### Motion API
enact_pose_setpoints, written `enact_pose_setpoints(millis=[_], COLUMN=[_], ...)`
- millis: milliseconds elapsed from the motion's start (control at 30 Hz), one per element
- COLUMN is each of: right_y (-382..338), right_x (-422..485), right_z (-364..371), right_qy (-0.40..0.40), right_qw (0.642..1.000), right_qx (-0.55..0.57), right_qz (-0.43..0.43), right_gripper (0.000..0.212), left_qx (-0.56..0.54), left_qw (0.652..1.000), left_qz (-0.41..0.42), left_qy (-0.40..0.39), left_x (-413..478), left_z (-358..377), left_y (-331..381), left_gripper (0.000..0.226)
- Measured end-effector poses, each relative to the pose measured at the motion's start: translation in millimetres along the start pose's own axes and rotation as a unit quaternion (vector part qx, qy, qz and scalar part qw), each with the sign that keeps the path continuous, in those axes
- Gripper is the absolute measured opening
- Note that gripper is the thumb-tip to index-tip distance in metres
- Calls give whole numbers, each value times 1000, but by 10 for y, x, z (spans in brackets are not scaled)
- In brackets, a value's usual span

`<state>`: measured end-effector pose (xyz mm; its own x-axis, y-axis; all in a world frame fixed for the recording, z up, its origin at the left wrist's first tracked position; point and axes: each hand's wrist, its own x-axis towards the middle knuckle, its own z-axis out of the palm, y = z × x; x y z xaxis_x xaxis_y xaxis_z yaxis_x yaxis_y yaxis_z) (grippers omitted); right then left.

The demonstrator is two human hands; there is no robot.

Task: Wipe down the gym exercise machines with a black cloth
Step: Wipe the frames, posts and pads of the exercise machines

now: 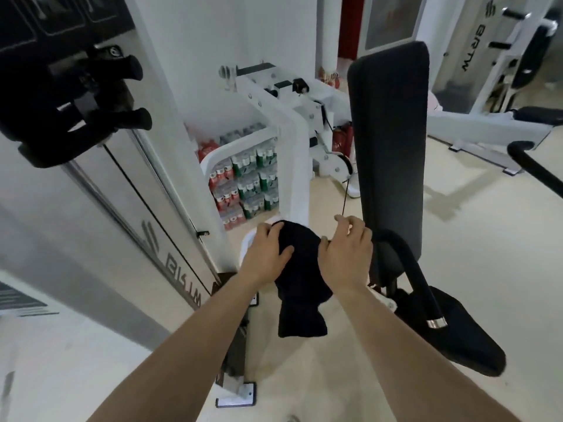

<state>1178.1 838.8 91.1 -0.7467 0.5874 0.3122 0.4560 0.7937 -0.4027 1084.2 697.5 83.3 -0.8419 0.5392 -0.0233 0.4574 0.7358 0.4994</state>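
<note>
The black cloth (300,269) lies bunched over the end of a white frame bar (292,166) of the exercise machine, between the two hands, with one loose end hanging down below them toward the floor. The left hand (267,254) presses on the cloth's left side, fingers curled over the top of the bundle and thumb spread across the fabric. The right hand (345,254) sits against the cloth's right edge, its thumb touching the fabric, while its forefinger and thumb tip seem pinched near a thin black cable (345,193) (whether they actually grip the cable or a fold of cloth cannot be told).

Just to the right of the hands stands the tall black back pad (388,132), upright, with the black seat (457,333) low beside it and a curved black handle (417,278) with a chrome end crossing in front. Behind the white bar, stacked packs of bottles (246,184) stand against the wall. At upper left, black grips (125,92) stick out from another machine, and a white machine (487,71) stands far right on the pale floor (457,223).
</note>
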Motion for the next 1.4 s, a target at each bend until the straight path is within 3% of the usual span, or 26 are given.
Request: enact_pose_setpoints(millis=[33,100,167,267,367,467,567,733,1033,1400], right_y=[-22,-84,-130,-192,-244,-278,-300,-260,-302,-299], right_x=[-45,-81,-73,-46,-17,108,252,706,1503,385], right_z=[74,207,341,463,546,588,625,866,1136,708], right_qy=[0,-84,-173,-199,-217,-224,-217,-207,-203,-243], right_qw=[999,991,979,971,960,941,919,889,890,923], right_qx=[12,65,94,133,172,237,305,381,377,273], right_qz=[-45,-83,-55,10,39,92,121,145,154,120], right_gripper=[41,38,45,53,58,56,52,46,41,45], left_qx=[-25,-95,-125,-148,-235,-366,-431,-421,-426,-425], left_qw=[1000,995,989,970,958,914,888,894,893,891], left_qz=[-3,-20,-50,-101,-137,-174,-160,-151,-144,-160], left_qy=[-14,-9,66,163,87,2,-19,-12,5,-29], left_x=[35,90,129,115,176,239,380,922,1749,443], left_z=[79,177,248,303,450,537,486,459,372,476], left_y=[-20,-39,-64,-40,-12,41,100,56,67,64], left_gripper=[61,58,60,51,39,37,42,48,50,50])
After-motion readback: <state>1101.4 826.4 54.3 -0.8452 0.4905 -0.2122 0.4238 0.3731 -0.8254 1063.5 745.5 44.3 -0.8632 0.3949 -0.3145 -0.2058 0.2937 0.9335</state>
